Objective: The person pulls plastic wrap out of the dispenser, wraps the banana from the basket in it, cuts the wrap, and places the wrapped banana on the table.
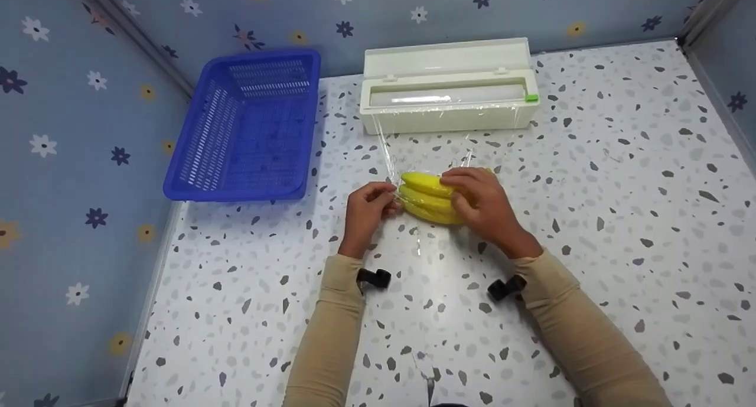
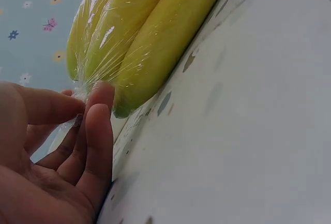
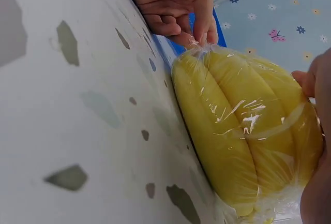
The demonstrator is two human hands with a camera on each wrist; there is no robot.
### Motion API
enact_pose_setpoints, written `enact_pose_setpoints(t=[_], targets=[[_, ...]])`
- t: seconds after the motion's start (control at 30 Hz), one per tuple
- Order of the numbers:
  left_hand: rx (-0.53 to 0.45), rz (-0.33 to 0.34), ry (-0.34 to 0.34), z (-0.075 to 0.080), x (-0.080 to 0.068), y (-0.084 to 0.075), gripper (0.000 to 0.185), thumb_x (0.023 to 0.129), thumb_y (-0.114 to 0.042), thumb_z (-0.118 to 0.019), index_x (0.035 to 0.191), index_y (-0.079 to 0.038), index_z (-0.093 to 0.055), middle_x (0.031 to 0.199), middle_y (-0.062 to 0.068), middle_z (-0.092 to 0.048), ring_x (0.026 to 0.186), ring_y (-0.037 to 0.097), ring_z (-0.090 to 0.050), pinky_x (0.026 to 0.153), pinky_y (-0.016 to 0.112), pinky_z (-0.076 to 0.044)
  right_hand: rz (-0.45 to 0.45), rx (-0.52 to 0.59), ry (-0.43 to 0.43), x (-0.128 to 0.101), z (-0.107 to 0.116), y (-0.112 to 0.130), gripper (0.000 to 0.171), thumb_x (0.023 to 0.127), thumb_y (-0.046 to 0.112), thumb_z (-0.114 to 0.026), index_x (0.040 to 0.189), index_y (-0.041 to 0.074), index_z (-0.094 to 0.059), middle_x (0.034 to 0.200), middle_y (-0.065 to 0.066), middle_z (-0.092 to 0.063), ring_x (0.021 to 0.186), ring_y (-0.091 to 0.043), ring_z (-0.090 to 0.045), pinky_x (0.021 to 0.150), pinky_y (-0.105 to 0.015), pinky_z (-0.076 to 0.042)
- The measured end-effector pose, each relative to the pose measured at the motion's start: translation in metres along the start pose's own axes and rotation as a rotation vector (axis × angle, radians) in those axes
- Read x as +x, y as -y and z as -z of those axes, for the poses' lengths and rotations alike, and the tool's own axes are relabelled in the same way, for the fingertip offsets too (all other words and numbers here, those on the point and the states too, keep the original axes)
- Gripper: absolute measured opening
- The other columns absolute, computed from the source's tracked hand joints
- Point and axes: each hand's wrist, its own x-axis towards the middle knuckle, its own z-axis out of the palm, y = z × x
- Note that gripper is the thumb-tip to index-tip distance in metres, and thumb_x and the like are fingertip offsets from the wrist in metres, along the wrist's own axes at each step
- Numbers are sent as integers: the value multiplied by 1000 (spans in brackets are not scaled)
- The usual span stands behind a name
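While the left hand point(image 1: 367, 211) is pinching gathered film point(image 2: 79, 89) between closed fingers, the right hand point(image 1: 483, 205) is gripping the wrapped bananas point(image 1: 428, 205), fingers half-curled. They're resting on the counter point(image 1: 596, 176) near the dispenser point(image 1: 446, 120).

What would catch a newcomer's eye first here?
Probably the yellow bananas in cling film, central in the head view: the left hand pinches film at one end; the right hand grips them. Next come the blue basket at upper left and the open white dispenser beyond the bananas.

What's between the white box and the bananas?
Clear film, stretched from the white box to the bananas, above the speckled tabletop; head view.
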Motion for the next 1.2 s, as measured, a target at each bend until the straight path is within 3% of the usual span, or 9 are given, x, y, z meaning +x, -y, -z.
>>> enact_pose_setpoints(t=[0.13, 0.27, 0.57, 0.73, 0.83, 1.0, 1.2], targets=[[35, -11, 66, 6, -1, -3, 16, 97, -6, -65, 109, 0, -74, 102, 13, -71, 87, 24, -70, 79, 34, -58, -1, -7, 5, -1, 0, -1, 30, 90, 7, -61, 118, 7, -72, 124, -6, -66, 120, -25, -55, 106, -46, -34], [67, -24, 105, 10, -3, -4, 19, 96, -13, -67, 111, -3, -75, 101, 13, -71, 89, 26, -68, 81, 36, -56, -12, -5, 3, -1, -1, -2, 31, 90, 6, -61, 119, 8, -71, 124, -6, -66, 120, -25, -54, 106, -47, -34], [126, 39, -21, 0, -2, -8, 15, 94, -15, -66, 93, -4, -76, 76, 11, -66, 58, 18, -55, 53, 27, -46, -29, 14, -6, -1, -1, -2, 31, 89, 5, -62, 118, 9, -72, 123, -4, -67, 119, -24, -54, 105, -46, -34], [143, 100, -35, -4, -5, -13, 18, 95, -16, -62, 88, -4, -73, 70, 10, -59, 52, 15, -50, 47, 25, -44, -28, 21, -13, -1, 0, -1, 31, 88, 4, -62, 117, 8, -72, 122, -4, -67, 119, -24, -54, 105, -45, -34], [101, 151, -35, -6, -6, -14, 18, 96, -18, -61, 90, -4, -72, 78, 13, -62, 56, 14, -56, 50, 25, -49, -30, 22, -12, -1, 0, -1, 31, 88, 3, -61, 116, 8, -72, 122, -4, -67, 118, -24, -55, 104, -45, -35], [-71, 215, -92, -14, -7, -14, 14, 94, -13, -63, 91, -1, -71, 84, 15, -65, 65, 17, -63, 58, 27, -55, -44, 18, -7, 0, 1, 0, 30, 88, 4, -61, 115, 8, -72, 121, -6, -67, 118, -25, -55, 104, -47, -35], [-163, 123, -225, -27, -7, -11, 12, 91, -4, -65, 98, 5, -69, 92, 13, -65, 78, 20, -65, 75, 34, -57, -53, 26, -3, 0, 0, 0, 30, 88, 6, -60, 116, 9, -72, 121, -5, -67, 118, -26, -55, 103, -47, -35]])
